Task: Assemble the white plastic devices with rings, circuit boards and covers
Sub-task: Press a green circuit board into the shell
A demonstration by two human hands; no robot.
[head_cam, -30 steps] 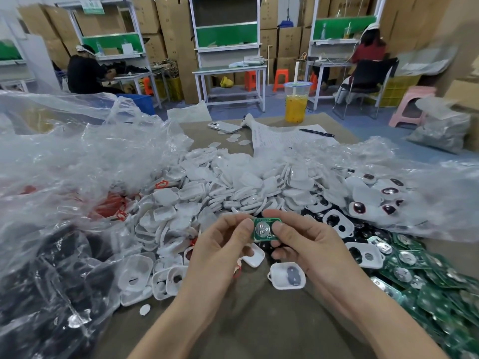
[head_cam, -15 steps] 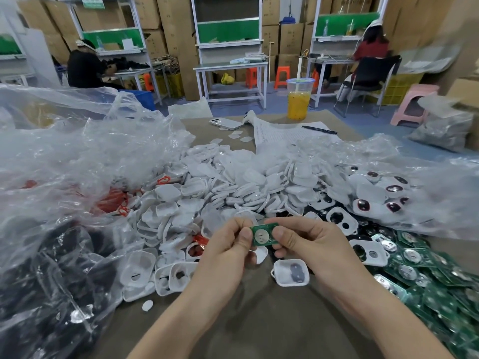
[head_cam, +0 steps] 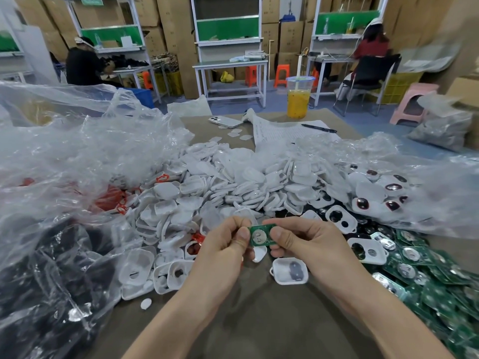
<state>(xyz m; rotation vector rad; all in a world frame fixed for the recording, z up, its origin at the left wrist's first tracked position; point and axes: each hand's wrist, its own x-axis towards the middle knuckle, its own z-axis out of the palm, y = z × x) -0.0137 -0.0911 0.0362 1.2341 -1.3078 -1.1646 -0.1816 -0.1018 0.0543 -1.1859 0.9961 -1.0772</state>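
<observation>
Barely anything's changed tbh: left hand (head_cam: pixel 223 244) and right hand (head_cam: pixel 305 242) still pinch the small green rectangular circuit board (head_cam: pixel 260 235) by its ends above the brown desk (head_cam: pixel 259 320), so it's not yet in the open white plastic shell (head_cam: pixel 282 273) just below.

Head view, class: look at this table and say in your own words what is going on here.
A person is assembling small devices. The left hand and right hand pinch one green board by its ends above the table. An open white shell lies on the table just below. White parts are heaped behind, and more boards are piled at the right.
</observation>
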